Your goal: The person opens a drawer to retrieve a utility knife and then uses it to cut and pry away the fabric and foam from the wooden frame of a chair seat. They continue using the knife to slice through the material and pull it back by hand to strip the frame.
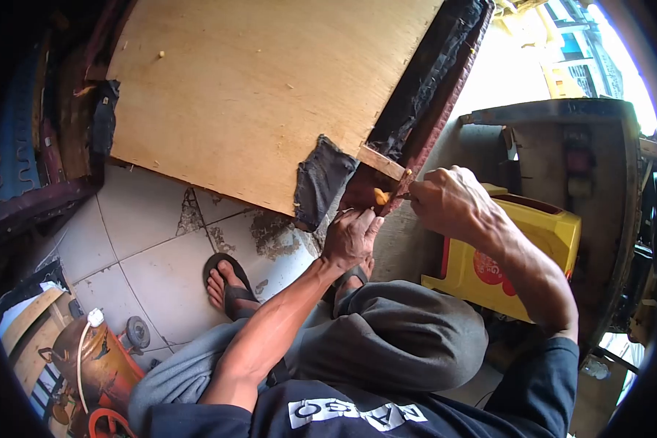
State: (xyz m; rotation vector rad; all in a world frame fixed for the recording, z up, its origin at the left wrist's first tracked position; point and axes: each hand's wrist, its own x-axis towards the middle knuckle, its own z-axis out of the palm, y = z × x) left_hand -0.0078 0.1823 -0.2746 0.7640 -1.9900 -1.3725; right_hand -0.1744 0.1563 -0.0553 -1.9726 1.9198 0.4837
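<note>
A plywood panel (248, 87) fills the upper part of the view, framed by dark red upholstery (445, 109) with black torn cloth along its right side. At the panel's lower right corner hangs a dark cloth flap (321, 179), beside a short wood strip (381, 161). My left hand (350, 237) pinches the lower edge of the red cover; its fingertips are partly hidden. Just to the right, my right hand (449, 197) is closed at the cover's edge, around something too small to make out. Yellow foam (381, 196) shows between the hands.
A yellow plastic container (540, 226) stands right of my legs, before a dark wooden frame (613, 139). At the lower left are a rusty orange machine (98, 361) and wood pieces (33, 328). My sandaled feet rest on the tiled floor (153, 270).
</note>
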